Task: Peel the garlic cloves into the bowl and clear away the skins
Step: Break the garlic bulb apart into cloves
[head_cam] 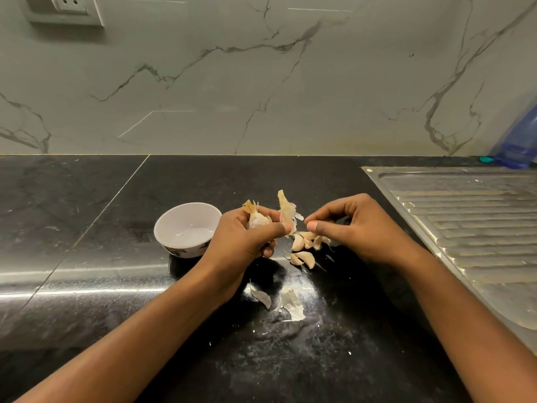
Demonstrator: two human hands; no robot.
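On the black counter (pixel 87 286) the white bowl (pixel 186 219) sits left of the left hand (pixel 241 242), gripping the garlic head (pixel 257 221) and pinching a skin strip (pixel 284 209), while the right hand (pixel 357 225) curls, its pinch unclear, over the loose cloves (pixel 303 254), and a hard tug could scatter them.

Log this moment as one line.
left hand grips garlic bulb | right hand curled beside it, grip unclear | bowl empty | cloves loose on counter | skins on counter

The left hand (pixel 241 238) hides much of the garlic bulb (pixel 256 220); the blue bottle (pixel 520 141) is cropped.
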